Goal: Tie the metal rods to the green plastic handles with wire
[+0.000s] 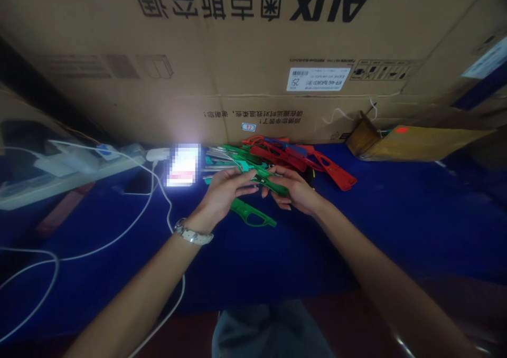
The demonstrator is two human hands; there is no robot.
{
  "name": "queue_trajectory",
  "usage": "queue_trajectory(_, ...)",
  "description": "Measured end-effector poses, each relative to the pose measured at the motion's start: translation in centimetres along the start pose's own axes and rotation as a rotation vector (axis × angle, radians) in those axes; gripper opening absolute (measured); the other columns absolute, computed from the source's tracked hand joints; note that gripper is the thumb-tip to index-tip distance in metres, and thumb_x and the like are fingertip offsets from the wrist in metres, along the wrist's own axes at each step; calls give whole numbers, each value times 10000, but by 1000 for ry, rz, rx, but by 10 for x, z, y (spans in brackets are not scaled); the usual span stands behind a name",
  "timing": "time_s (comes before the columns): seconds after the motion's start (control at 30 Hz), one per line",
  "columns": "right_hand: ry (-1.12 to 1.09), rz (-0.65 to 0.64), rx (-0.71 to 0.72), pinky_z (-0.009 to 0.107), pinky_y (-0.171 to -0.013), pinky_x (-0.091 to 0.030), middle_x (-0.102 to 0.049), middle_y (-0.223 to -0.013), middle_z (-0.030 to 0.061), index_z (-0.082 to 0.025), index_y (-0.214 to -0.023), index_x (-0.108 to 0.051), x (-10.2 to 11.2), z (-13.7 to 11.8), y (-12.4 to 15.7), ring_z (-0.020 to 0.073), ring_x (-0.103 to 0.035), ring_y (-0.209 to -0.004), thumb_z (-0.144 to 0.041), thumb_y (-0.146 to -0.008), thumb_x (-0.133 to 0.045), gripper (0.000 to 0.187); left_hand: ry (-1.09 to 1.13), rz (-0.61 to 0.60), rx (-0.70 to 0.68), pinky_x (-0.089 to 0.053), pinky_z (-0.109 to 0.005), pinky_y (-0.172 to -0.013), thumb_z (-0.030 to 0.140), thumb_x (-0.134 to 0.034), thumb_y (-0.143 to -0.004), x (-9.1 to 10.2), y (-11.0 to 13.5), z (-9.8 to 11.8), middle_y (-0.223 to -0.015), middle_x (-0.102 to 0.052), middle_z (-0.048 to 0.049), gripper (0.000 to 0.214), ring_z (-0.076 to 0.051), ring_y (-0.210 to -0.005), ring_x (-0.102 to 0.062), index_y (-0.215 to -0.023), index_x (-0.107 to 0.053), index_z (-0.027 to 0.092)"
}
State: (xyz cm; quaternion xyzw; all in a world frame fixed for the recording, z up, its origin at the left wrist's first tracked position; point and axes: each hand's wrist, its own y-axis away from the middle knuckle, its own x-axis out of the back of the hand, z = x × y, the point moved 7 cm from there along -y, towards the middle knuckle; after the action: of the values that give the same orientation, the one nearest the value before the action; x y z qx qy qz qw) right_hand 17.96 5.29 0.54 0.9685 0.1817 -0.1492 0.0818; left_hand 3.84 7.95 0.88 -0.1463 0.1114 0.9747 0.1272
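Observation:
Both my hands meet over the middle of the blue table. My left hand, with a watch on its wrist, grips the left end of a green plastic handle piece. The fingers of my right hand are closed on its right end. A small dark part with a bright spot shows in the middle of the piece; I cannot make out its kind. Just below my hands lies another green handle piece with an oval opening. Behind them is a pile of red handle pieces, more green ones and silver metal strips.
A large cardboard box stands as a wall behind the blue tabletop. To the left are a lit phone screen, a white power strip and loose white cables. An open brown carton sits at the back right.

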Motion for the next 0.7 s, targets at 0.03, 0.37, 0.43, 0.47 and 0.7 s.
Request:
queue_trajectory(0.03,1,0,2,176,-303,-294,-704,-703,-21,-241,-928,-451,0,0,0,58,-351,-338,-293,-862,-625,193,23,6,-5,-602,-301,-753,255,-882,-659,0,0,0,-776,-724,2,255,-131,-704,-693,-708,-657,146)
queue_trajectory(0.37,20,-11,52,174,-304,-288,-692,-694,-28,-235,-945,-457,-1,-1,-1,54,-344,-343,-309,-870,-636,208,48,44,-23,-609,-310,-725,278,-891,-653,2,0,-1,-708,-691,19,317,-143,-697,-699,-671,-597,160)
queue_trajectory(0.43,22,-18,61,173,-309,-284,-682,-691,-33,-235,-953,-462,-1,-1,-1,52,-342,-348,-306,-875,-629,198,56,44,-26,-604,-293,-696,272,-879,-663,1,0,-2,-704,-697,12,281,-149,-705,-700,-674,-621,161)
queue_trajectory(0.47,23,-20,63,171,-310,-279,-675,-685,-36,-235,-957,-463,-1,-1,-1,52,-339,-349,-301,-877,-623,191,58,40,-28,-605,-291,-694,267,-873,-668,1,0,-2,-711,-703,6,259,-151,-709,-700,-682,-638,158)
queue_trajectory(0.7,45,-20,74,168,-321,-262,-670,-678,-34,-235,-959,-465,-1,-2,0,50,-340,-356,-304,-882,-614,182,103,-35,-41,-613,-337,-845,203,-847,-692,-1,-1,0,-869,-757,-21,163,-163,-845,-714,-785,-725,147)
